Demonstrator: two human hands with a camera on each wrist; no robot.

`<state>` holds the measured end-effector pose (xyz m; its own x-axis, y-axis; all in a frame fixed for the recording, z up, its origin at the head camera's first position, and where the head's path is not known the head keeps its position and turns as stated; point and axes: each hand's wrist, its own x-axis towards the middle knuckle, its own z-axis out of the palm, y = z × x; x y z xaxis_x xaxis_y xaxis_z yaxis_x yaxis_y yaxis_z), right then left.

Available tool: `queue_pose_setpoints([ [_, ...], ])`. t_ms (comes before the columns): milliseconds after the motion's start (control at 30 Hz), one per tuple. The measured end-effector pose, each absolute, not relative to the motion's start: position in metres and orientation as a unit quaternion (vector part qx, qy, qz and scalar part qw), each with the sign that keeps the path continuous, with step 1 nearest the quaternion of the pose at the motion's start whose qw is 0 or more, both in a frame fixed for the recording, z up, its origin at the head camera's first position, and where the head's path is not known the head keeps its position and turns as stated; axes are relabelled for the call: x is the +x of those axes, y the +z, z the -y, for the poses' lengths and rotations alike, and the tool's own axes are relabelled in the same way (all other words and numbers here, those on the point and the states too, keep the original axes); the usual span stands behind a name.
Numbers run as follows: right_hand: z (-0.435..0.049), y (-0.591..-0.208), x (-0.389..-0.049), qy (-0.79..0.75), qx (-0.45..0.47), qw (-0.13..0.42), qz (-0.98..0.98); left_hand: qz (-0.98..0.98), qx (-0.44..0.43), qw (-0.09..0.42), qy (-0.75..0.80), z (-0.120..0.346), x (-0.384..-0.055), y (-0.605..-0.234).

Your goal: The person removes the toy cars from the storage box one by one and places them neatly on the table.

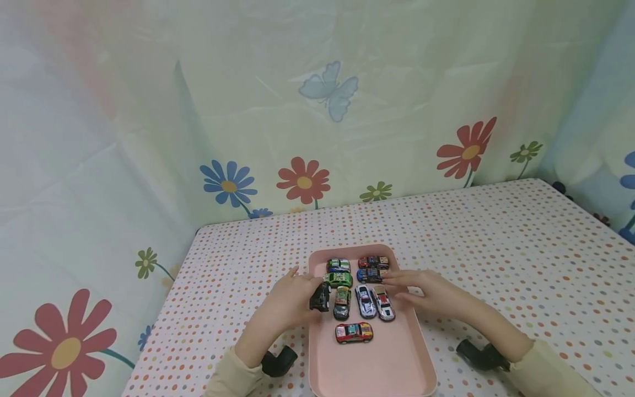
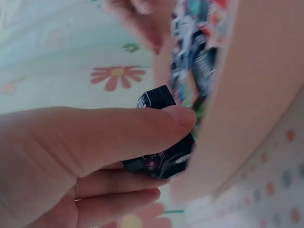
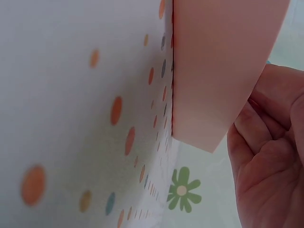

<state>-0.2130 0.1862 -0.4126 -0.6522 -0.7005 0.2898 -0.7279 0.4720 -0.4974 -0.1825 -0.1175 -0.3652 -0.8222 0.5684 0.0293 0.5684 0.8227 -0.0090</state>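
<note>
My left hand [image 1: 292,298] grips a black toy car [image 1: 320,298] at the pink tray's left side. In the left wrist view, the thumb presses on this black car [image 2: 164,154] with the fingers beneath it. My right hand [image 1: 426,289] reaches over the tray's right rim, its fingertips at a dark blue toy car [image 1: 369,275]; whether they touch it is hard to tell. A red-and-blue toy car [image 1: 373,262] lies just behind. Also in the tray [image 1: 372,369] are a green car [image 1: 338,279], two white cars [image 1: 365,301] and a red-and-yellow car [image 1: 354,332].
A polka-dot cloth [image 1: 496,248] covers the table around the tray. Behind stands a floral curtain [image 1: 397,138]. In the right wrist view the tray's side wall [image 3: 213,71] rises between the cloth and my right hand. Black wrist straps [image 1: 279,361] sit at both forearms.
</note>
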Motion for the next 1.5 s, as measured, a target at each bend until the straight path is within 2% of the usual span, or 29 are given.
queue_pose_setpoints([
  [333,-0.187,-0.412,-0.213,0.307,0.417,0.011,0.855,0.966,-0.239,0.042,-0.087,0.163,-0.18,-0.34],
  [633,-0.188,-0.412,-0.214,0.303,0.419,0.018,0.856,0.97,-0.202,0.034,-0.131,0.188,-0.184,-0.332],
  [1167,-0.188,-0.416,-0.216,0.305,0.437,0.037,0.845,0.957,-0.218,-0.015,-0.193,0.209,-0.214,-0.372],
  [1500,-0.188,-0.415,-0.214,0.31,0.417,0.016,0.854,0.958,-0.225,-0.032,-0.178,0.203,-0.225,-0.387],
])
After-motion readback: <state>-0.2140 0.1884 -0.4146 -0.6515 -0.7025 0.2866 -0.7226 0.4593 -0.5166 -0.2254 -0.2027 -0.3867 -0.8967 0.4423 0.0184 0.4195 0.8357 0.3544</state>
